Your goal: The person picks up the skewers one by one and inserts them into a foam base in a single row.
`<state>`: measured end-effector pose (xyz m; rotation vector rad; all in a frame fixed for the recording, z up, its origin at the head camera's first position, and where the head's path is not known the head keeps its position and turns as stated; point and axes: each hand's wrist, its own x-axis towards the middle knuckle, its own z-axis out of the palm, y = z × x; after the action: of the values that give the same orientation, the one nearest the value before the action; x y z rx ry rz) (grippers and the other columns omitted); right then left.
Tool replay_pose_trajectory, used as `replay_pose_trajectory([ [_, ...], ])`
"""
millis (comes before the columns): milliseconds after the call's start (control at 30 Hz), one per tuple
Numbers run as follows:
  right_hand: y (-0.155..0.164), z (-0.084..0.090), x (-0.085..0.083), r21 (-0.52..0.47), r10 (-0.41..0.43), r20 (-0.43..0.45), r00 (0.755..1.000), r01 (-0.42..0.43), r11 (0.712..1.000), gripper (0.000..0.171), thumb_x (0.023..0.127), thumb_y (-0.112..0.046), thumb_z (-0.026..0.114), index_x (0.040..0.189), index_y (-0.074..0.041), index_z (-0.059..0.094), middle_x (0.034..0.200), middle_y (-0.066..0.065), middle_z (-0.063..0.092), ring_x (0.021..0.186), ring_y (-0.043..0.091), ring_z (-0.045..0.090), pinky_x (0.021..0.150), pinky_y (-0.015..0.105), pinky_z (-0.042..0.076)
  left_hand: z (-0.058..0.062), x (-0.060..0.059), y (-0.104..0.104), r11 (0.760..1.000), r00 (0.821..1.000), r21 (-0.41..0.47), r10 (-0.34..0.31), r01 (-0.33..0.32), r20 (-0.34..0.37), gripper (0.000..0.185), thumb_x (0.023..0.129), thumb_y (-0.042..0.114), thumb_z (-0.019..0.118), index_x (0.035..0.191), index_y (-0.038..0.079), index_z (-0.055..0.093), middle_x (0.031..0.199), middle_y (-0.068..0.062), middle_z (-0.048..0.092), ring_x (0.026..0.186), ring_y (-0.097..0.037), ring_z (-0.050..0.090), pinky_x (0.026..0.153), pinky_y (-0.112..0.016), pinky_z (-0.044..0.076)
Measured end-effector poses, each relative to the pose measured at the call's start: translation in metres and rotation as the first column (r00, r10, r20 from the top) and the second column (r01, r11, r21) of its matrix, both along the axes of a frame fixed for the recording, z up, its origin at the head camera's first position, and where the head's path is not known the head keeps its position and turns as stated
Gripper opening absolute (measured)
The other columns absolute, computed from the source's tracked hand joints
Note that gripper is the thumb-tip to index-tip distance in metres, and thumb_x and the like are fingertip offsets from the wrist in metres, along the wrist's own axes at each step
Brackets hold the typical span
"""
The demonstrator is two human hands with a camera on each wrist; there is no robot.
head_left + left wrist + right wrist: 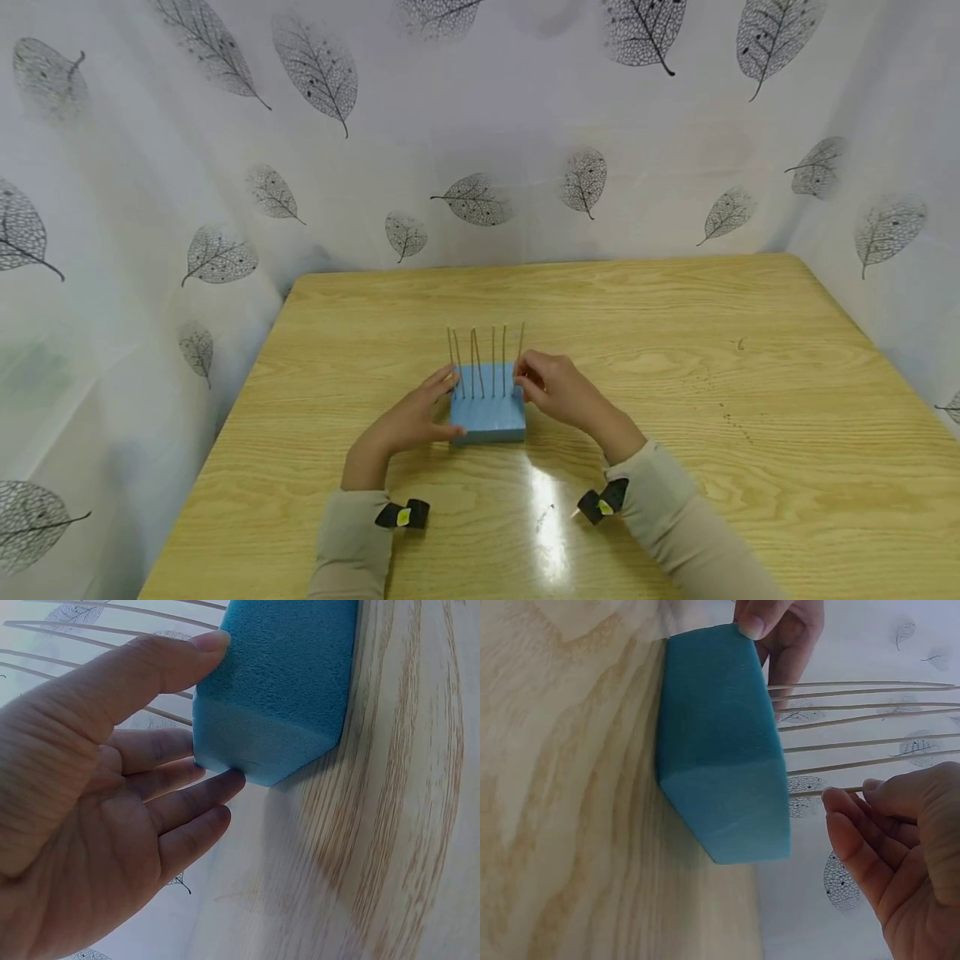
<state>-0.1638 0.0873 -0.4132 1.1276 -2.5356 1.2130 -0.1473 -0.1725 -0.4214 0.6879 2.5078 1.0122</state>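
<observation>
A blue foam block [487, 417] lies on the table with several thin wooden sticks [855, 744] standing up from its top in a row, some slightly tilted. My left hand [412, 419] holds the block's left side, thumb at the near edge and fingers [199, 796] against the left end and farther back. With thumb and index finger, my right hand [558, 390] pinches the rightmost stick [806, 793] low down, just above the foam. That stick's lower end meets the block's top near its right edge; how deep it goes is hidden.
The wood-grain table [675, 333] extends around the block on all sides. A pale curtain [510, 100] with a dark leaf print hangs behind the table and along its left and right. Black bands [403, 514] sit at both wrists.
</observation>
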Motion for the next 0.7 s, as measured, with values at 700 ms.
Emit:
replay_pose_trajectory([
  [700,-0.002,-0.014,0.007,0.012,-0.042,0.027,0.999,0.042,0.999,0.003,0.092,-0.001,0.059,0.09,0.001,0.058,0.078,0.008,0.062,0.06,0.007,0.057,0.054,0.02,0.049,-0.005,0.002,0.004,0.999,1.0,-0.049,0.021,-0.021,0.001,0.088,0.082,0.024,0.075,0.148,-0.002,0.024,0.156,-0.017,0.013,0.142,-0.035,0.017,0.112,-0.05,0.022],
])
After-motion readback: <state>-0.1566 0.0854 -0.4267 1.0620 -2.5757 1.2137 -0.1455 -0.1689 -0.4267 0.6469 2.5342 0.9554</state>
